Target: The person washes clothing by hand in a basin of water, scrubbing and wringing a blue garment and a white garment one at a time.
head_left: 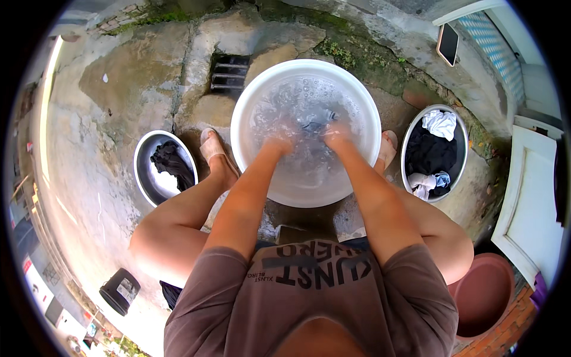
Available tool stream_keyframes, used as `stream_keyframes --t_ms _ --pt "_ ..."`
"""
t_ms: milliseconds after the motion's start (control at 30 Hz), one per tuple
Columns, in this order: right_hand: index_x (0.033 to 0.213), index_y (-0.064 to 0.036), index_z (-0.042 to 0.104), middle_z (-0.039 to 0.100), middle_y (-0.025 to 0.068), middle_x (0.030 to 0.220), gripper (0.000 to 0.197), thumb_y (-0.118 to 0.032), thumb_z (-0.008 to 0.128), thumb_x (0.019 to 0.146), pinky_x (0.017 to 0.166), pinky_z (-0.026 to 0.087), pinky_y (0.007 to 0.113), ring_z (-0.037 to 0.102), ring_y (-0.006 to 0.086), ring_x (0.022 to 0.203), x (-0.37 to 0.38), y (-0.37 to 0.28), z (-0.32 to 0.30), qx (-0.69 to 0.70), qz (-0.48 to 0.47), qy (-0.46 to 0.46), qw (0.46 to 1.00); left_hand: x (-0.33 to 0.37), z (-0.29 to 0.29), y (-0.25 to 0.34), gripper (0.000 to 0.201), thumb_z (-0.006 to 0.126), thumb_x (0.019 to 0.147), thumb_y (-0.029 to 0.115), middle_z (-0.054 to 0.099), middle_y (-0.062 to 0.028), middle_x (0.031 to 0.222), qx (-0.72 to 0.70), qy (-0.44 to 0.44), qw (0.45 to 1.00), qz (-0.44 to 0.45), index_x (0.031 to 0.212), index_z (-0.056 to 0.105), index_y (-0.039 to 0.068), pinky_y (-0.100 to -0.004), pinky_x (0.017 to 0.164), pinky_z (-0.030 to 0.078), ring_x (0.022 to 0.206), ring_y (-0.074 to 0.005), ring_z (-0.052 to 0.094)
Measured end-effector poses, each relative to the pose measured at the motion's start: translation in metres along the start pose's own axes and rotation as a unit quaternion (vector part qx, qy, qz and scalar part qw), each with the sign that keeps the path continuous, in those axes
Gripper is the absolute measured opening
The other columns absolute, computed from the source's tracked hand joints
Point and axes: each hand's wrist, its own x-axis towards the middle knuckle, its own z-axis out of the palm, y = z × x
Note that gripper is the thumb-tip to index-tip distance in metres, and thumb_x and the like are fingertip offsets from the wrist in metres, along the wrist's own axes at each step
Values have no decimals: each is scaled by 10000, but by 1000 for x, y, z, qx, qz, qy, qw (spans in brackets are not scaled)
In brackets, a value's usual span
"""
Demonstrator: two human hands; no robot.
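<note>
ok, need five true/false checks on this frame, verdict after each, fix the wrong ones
1. The left hand and right hand are inside the white basin. True.
2. The blue-grey cloth is nearer the left hand. False: it is nearer the right hand.
3. The left metal basin holds a dark garment. True.
4. The right metal basin holds only white cloth. False: black cloth too.
5. The phone is in the white basin. False: it is outside, upper right.

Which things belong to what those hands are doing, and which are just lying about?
Seemingly part of it:
left hand and right hand, in water
white basin
grey-blue cloth
probably the metal basins of clothes

Seemingly lying about:
phone
reddish-brown tub
</note>
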Motion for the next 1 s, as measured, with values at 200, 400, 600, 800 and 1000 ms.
stream_keyframes --t_ms 200,400,600,800,1000 --pt "904 -90 624 573 142 938 224 -94 597 682 790 457 373 564 325 897 -46 -28 -43 426 -66 286 856 -37 -44 40 564 501 862 499 592 -101 1074 -422 144 889 -100 1223 509 66 -385 823 427 976 -250 539" --pt "763 -113 564 517 83 783 87 -81 593 687 610 458 365 550 309 672 -131 -101 -106 446 -292 135 835 -70 -69 12 518 484 895 451 567 -120 1113 -935 -44 350 -34 1198 504 32 -370 908 440 1000 -259 563" --pt "730 -120 574 535 75 730 126 -231 627 755 548 470 374 572 313 609 -163 -128 -101 332 -334 286 835 -75 -10 -3 403 447 893 144 547 -163 1132 -879 89 469 19 1281 384 52 -423 802 505 973 -300 579" --pt "880 -82 550 587 146 756 184 -266 537 886 627 450 439 579 370 690 -93 -43 -83 349 -125 212 904 -116 -65 80 483 363 868 9 574 -100 1095 -925 83 343 -143 1324 318 160 -505 789 499 932 -249 608" --pt "1044 -153 460 629 123 763 254 -329 530 876 635 464 442 611 331 716 -98 -78 -141 362 -195 323 853 -141 -81 35 469 430 869 197 596 -54 935 -721 65 676 -133 1329 341 176 -290 541 483 668 -134 586"
